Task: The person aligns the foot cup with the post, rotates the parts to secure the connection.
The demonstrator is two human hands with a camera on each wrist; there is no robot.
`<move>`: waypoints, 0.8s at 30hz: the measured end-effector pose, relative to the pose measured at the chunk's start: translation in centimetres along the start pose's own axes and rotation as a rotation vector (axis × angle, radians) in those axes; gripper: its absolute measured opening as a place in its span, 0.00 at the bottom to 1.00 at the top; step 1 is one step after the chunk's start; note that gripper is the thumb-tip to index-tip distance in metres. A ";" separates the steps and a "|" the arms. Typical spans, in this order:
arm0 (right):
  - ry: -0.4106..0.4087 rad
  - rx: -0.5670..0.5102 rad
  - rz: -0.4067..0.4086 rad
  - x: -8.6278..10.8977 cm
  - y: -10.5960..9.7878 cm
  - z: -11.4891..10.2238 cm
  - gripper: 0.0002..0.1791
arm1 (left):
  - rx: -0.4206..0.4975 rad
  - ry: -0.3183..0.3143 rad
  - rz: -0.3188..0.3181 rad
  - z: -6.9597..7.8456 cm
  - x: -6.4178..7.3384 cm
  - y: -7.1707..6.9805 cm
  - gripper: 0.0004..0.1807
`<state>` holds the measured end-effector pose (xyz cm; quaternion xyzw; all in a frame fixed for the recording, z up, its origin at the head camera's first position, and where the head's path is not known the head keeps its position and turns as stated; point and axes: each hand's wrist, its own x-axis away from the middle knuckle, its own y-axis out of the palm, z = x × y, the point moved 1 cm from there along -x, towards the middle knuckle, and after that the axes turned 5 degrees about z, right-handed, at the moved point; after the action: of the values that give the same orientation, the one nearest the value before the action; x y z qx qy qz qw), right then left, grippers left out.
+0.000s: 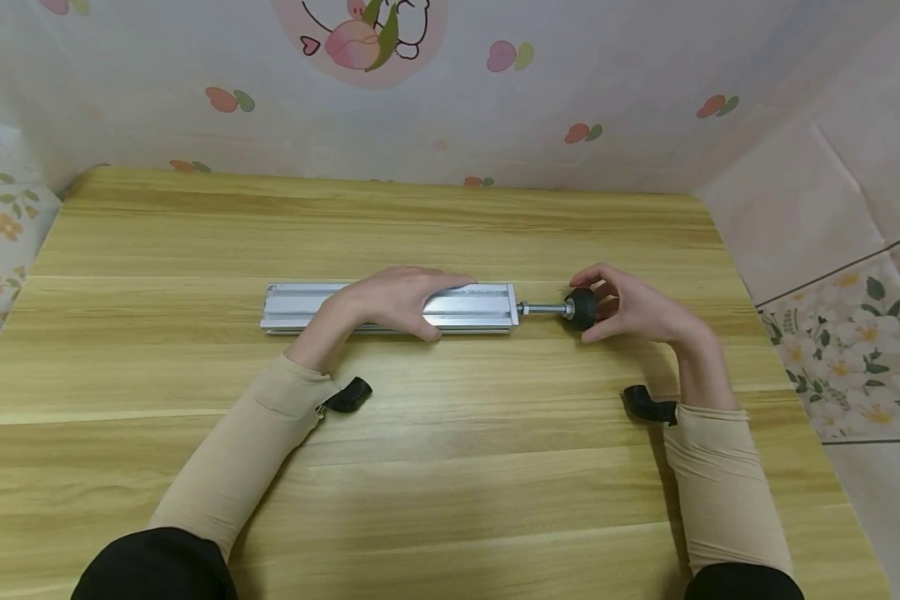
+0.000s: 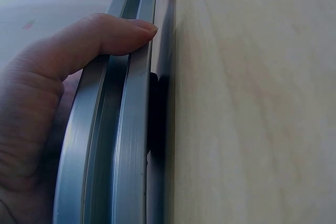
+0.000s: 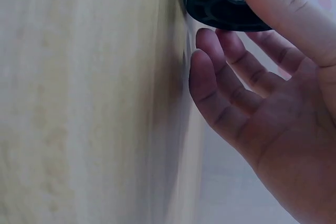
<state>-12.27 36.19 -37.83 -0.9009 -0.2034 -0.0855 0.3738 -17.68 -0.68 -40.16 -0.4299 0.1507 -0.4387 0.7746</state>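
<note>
Left hand point(image 1: 393, 300) is laid over a silver metal bar point(image 1: 474, 307) at the centre of the frame, and the bar is gripped between its thumb, on the near edge, and its fingers, on the far side. A beige sleeve is worn on that arm, with a black fitting point(image 1: 350, 395) fixed at the cuff. The bar is set lengthwise across the tabletop point(image 1: 450, 475), its grooves running left to right. From its right end a threaded rod point(image 1: 546, 309) is extended, tipped by a round black foot point(image 1: 582, 310) just right of centre. Around the foot the thumb and fingers of the right hand point(image 1: 637, 312) are curved; how firmly it is held cannot be told. A matching sleeve is worn at lower right.

The tabletop is finished in yellowish wood grain, with streaks carried from side to side. At the left edge of the frame, a white covering point(image 1: 3, 233) is printed with orange flowers. Along the top, a pale backdrop point(image 1: 420, 125) is dotted with fruit motifs, and a peach is shown in a pink circle. At right, a pale wall point(image 1: 866, 350) is crossed by a floral band edged with dark lines.
</note>
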 end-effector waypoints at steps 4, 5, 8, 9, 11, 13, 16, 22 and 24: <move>0.001 0.009 -0.002 0.0 0.1 -0.2 0.41 | 0.002 0.004 -0.001 0.0 0.0 0.0 0.52; 0.003 0.008 -0.004 0.1 0.0 -0.2 0.41 | 0.003 0.005 -0.001 0.0 0.0 0.0 0.52; 0.001 0.010 0.000 0.2 0.0 -0.3 0.40 | 0.005 0.004 0.000 0.0 0.0 0.0 0.52; -0.001 0.008 0.002 0.2 -0.1 -0.2 0.39 | 0.005 0.004 0.000 -0.1 0.0 0.0 0.52; 0.002 0.006 0.014 0.2 -0.1 -0.1 0.37 | 0.007 0.002 0.001 0.0 0.0 0.0 0.53; -0.002 0.015 0.023 0.3 -0.2 0.2 0.35 | 0.008 0.000 0.002 0.0 0.0 0.0 0.53; -0.020 0.064 0.015 0.6 -0.5 0.4 0.32 | 0.012 0.000 0.002 0.0 0.0 0.0 0.53; -0.045 0.113 -0.014 0.9 -0.8 0.4 0.28 | 0.011 0.011 0.002 0.0 -0.1 0.0 0.53; -0.049 0.119 -0.030 0.9 -0.8 0.4 0.27 | 0.010 0.011 0.001 -0.1 -0.1 0.0 0.53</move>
<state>-11.79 37.29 -37.30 -0.8759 -0.2305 -0.0566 0.4202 -17.75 -0.66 -40.19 -0.4235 0.1528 -0.4412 0.7763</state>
